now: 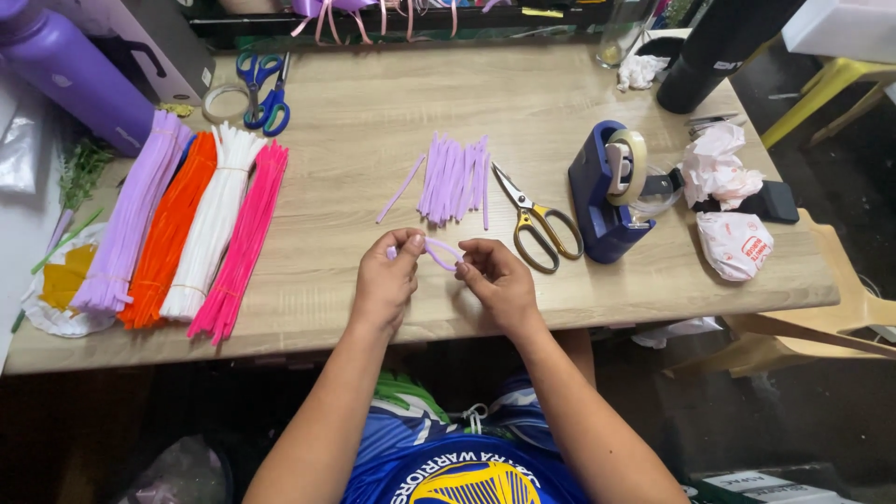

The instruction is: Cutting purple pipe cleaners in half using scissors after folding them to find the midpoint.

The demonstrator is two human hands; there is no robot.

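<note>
My left hand (pixel 387 280) and my right hand (pixel 495 275) both pinch a short lilac pipe cleaner (pixel 441 250) bent into a loop, just above the wooden table (pixel 373 121) near its front edge. Beyond my hands lies a pile of several cut lilac pipe cleaner pieces (pixel 453 177). Yellow-handled scissors (pixel 537 224) lie right of that pile, close to my right hand.
Bundles of long pipe cleaners lie at the left: lilac (pixel 131 215), orange (pixel 168 233), white (pixel 210 219), pink (pixel 243 238). A blue tape dispenser (pixel 607 196), crumpled papers (pixel 719 168), blue scissors (pixel 266 89), a tape roll (pixel 224 101), a purple bottle (pixel 70 70), a black bottle (pixel 714 47).
</note>
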